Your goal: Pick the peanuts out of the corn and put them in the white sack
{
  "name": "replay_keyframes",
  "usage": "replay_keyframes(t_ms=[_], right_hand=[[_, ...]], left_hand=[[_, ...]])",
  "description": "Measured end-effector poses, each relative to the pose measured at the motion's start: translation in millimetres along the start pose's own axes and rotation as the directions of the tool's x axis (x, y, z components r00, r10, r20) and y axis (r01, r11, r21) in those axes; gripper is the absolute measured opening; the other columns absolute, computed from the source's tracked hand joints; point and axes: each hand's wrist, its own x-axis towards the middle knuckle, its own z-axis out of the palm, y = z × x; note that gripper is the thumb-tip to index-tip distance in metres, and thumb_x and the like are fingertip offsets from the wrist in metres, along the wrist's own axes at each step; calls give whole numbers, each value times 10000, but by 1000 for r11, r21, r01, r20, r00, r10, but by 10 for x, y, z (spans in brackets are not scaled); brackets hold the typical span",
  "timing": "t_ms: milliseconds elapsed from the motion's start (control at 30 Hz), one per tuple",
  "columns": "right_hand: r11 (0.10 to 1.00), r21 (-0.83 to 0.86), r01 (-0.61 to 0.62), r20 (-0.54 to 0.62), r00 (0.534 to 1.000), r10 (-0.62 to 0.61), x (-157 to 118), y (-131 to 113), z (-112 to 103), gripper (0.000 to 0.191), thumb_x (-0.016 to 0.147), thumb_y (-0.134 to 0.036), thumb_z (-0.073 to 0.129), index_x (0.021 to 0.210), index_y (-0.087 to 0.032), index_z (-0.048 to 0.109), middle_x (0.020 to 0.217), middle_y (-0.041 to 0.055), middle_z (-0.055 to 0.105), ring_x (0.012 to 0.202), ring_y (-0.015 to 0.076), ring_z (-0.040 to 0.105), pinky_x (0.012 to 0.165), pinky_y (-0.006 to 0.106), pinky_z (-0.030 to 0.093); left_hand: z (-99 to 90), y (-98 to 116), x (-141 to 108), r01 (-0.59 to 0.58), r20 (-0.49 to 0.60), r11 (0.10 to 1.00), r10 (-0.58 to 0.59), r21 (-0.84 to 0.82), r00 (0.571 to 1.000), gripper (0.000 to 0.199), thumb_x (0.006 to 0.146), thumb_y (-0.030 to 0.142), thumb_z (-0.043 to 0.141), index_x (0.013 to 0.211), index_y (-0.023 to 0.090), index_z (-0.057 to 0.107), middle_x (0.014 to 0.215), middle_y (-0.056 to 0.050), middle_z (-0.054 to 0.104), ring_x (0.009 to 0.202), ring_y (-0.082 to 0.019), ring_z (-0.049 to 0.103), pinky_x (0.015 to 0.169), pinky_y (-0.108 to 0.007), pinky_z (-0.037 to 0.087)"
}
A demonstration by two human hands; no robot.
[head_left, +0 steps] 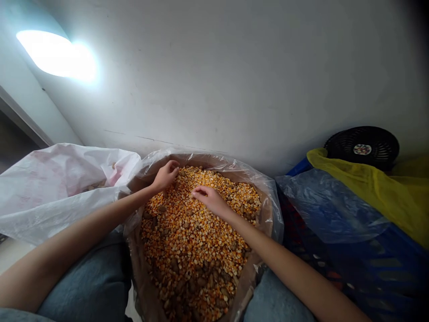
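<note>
The left hand (pixel 166 175) is curling its fingers together by the far rim of the brown plastic-lined sack (pixel 138 264); the right hand (pixel 211 200) is resting its closed-up fingers on the orange-yellow corn kernels (pixel 191 250), nearer the pile's middle.

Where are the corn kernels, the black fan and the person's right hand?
corn kernels (pixel 197 255): head view, middle of the heap
black fan (pixel 375 147): head view, its round grille
right hand (pixel 211 201): head view, back of the hand

Corn kernels (pixel 197 237) — mottled orange-yellow, seemingly
</note>
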Motion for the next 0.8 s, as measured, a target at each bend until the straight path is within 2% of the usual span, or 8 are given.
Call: replay_keyframes(t_ms=[100,167,333,433,567,667,733,800], right_hand=[[841,523,-140,-1,986,164,15,-5,-57,227,753,-367,418,773,-183,550,799,41,585,681,137,548,591,275,434],[752,631,-189,46,977,208,8,5,-91,240,752,-387,420,774,-178,537,776,44,576,658,134,543,565,270,437],[996,-83,-34,61,997,39,-59,39,-48,203,681,-386,542,773,-209,581,670,13,555,607,141,508,556,274,403],[833,-527,167,129,985,-116,-76,91,103,142,659,-289,582,783,-222,599,767,38,595,751,182,530,661,297,392],[714,-661,231,158,973,-169,-53,154,259,43,629,-170,583,658,-201,583,722,61,601,757,199,531,698,308,375],[901,-418,116,90,992,-86,-28,118,207,58,640,-251,563,638,-193,561,666,43,575,671,175,518,622,296,378],[1000,-19,6,64,998,-5,-14,65,100,156,685,-333,483,673,-190,543,657,30,556,599,143,492,533,263,367],[915,400,-55,52,998,37,-6,21,-20,214,719,-352,385,719,-188,523,691,30,552,574,124,473,484,239,352]], left_hand=[[-91,-72,-165,-79,118,981,58,180,991,191,652,404,545,713,223,548,685,-14,531,655,-178,478,629,-284,350],[-105,-113,-240,-103,150,972,72,212,986,196,606,413,590,646,228,541,684,-26,517,717,-205,475,674,-295,350],[-60,-88,-244,-35,170,994,17,103,985,207,554,406,627,608,223,548,716,-42,512,842,-237,465,740,-309,364],[-72,5,-186,175,214,967,-134,-183,968,202,623,387,557,698,200,548,738,-35,533,767,-200,509,667,-303,404],[-162,87,-118,442,339,614,-285,-654,897,147,697,253,384,727,178,508,726,-49,560,665,-153,542,609,-294,443],[-251,78,-97,437,318,525,-304,-730,898,185,707,247,326,680,178,495,637,-38,537,574,-132,520,566,-285,448],[-316,47,-112,392,267,662,-287,-639,920,235,734,333,332,632,186,485,537,-11,482,488,-124,475,498,-273,425],[-388,6,-152,267,239,880,-183,-392,954,251,707,420,421,626,198,505,511,6,465,485,-130,466,490,-263,405]])
